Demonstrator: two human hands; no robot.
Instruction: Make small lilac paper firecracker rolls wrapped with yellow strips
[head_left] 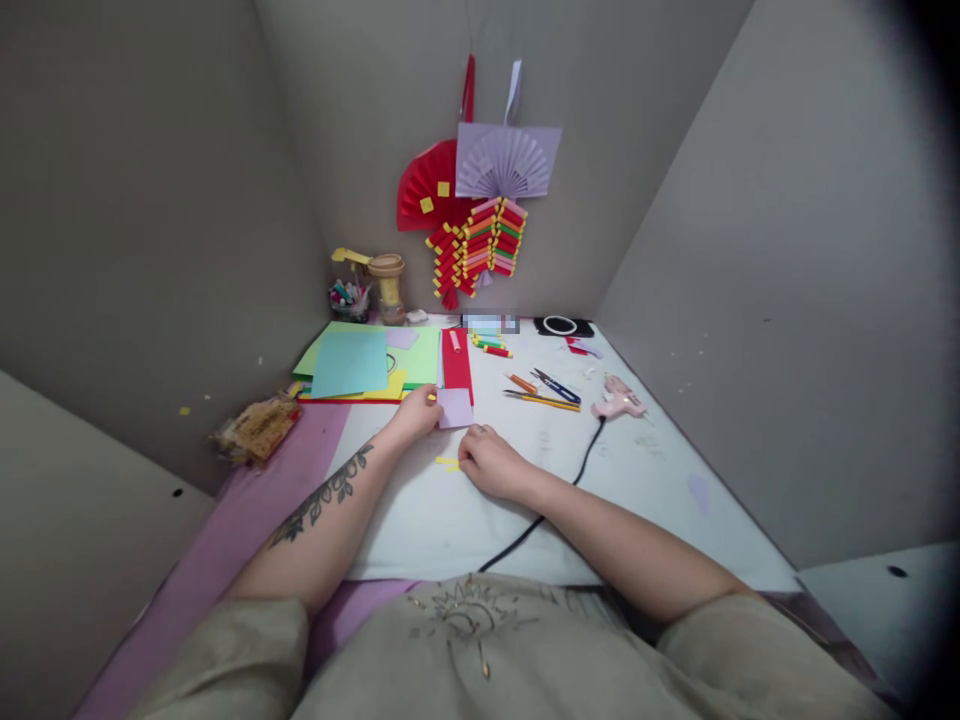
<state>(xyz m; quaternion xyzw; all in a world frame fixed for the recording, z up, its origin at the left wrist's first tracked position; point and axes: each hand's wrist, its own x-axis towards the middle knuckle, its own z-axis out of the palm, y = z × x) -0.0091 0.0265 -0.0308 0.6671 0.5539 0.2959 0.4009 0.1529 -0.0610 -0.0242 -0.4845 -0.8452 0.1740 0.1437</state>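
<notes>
Pinched at its left edge, a small lavender paper square (456, 409) is held in my left hand (415, 415) just above the white table. A bit of yellow shows by the left fingertips. My right hand (493, 462) rests on the table with its fingers curled in; whatever they may hold is hidden. Thin yellow paper strips (447, 462) lie right beside its fingers. Behind the lavender square is a red paper sheet (457, 375) with a small pink paper roll (454, 342) on it.
Coloured paper sheets (349, 362) are stacked at the left. Thread snips (556, 386), tweezers (544, 401) and a pink glue gun (621, 397) lie right, its black cord (589, 452) crossing the table. Paper rolls (491, 346) and a phone (564, 327) sit behind; paper fans (507, 165) hang on the wall.
</notes>
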